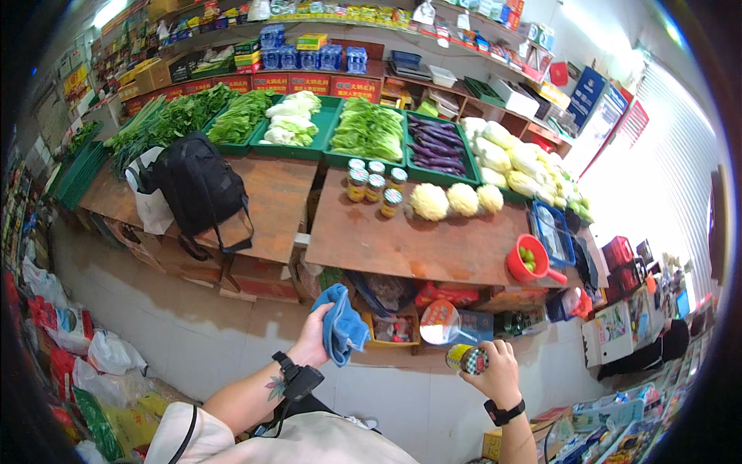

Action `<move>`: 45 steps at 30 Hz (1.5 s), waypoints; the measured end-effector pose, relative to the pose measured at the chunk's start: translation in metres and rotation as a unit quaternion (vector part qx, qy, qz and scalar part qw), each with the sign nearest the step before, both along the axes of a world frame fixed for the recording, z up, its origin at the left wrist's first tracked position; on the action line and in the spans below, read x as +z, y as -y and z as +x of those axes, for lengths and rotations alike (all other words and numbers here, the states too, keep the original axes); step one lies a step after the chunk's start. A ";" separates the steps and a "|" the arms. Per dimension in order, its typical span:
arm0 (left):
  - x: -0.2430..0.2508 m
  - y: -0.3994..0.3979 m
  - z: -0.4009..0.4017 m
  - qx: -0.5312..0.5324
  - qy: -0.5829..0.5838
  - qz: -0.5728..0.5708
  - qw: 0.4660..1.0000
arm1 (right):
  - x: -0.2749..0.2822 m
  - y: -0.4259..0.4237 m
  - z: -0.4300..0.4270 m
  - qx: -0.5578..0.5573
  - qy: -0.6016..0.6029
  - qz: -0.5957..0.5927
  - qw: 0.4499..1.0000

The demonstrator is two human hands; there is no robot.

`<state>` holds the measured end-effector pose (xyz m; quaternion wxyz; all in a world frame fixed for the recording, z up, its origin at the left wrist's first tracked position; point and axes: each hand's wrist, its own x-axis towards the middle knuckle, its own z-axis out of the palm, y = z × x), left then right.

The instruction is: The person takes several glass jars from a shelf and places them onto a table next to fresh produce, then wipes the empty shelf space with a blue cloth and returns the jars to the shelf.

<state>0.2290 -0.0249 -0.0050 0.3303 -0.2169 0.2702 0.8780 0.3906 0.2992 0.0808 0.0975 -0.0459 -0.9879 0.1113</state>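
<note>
A crumpled blue cloth (343, 327) is in the grip of my left hand (313, 336), held in front of the wooden table. My right hand (499, 368) holds a glass jar (465, 359) by its lid end; the lid has a green-and-white check and the side a yellow label. The jar is tilted, its lid towards my palm. Cloth and jar are apart. Several similar jars (375, 185) with checked lids stand grouped on the wooden tabletop (371, 238), beyond both hands.
Three pale cauliflower-like heads (429, 202) sit beside the jars. Behind are green crates of leafy vegetables (367, 129) and eggplants (437, 145). A red dipper (526, 258) with green fruit stands near the right edge. A black backpack (200, 182) lies on the left table.
</note>
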 end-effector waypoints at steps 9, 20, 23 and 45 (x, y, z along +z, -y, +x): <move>0.001 0.153 -0.089 0.122 -0.022 -0.039 0.991 | -0.014 0.119 -0.219 0.128 0.024 0.013 0.991; -0.001 0.242 -0.138 0.274 0.008 -0.088 0.958 | -0.065 0.169 -0.467 0.222 -0.007 0.027 0.975; 0.003 0.243 -0.157 0.313 0.010 -0.100 0.944 | -0.088 0.174 -0.532 0.207 0.018 0.015 0.978; 0.024 0.191 -0.354 0.115 -0.030 -0.079 0.990 | -0.090 0.190 -0.590 0.190 -0.097 -0.102 0.972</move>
